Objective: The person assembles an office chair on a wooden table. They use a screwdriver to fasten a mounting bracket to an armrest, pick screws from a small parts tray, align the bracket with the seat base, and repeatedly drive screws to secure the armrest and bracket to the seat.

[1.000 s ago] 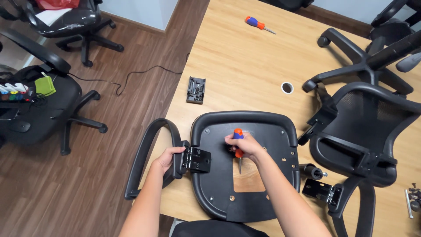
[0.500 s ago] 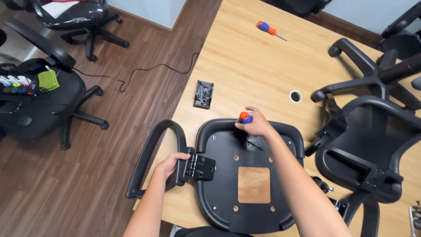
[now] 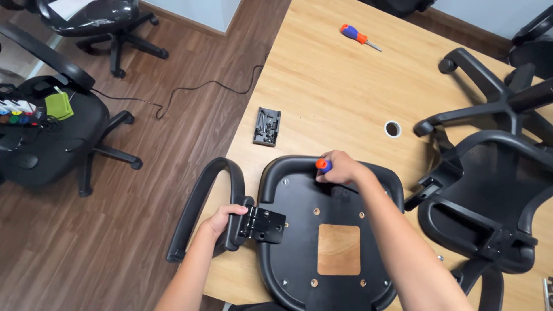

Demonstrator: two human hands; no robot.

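Left hand (image 3: 223, 217) closes around the base of a black armrest (image 3: 199, 213), steadying it beside its metal bracket (image 3: 263, 224) on an upturned chair seat (image 3: 328, 230) lying at the near edge of a wooden table (image 3: 334, 92). Right hand (image 3: 341, 168) grips an orange-and-blue screwdriver (image 3: 323, 165) at the seat's far rim. A small tray of screws (image 3: 267, 126) sits just beyond, and a second screwdriver (image 3: 357, 37) lies well apart.

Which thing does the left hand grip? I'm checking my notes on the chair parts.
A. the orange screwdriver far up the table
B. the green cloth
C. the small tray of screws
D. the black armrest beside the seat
D: the left hand wraps the black armrest by its bracket, next to the upturned seat.
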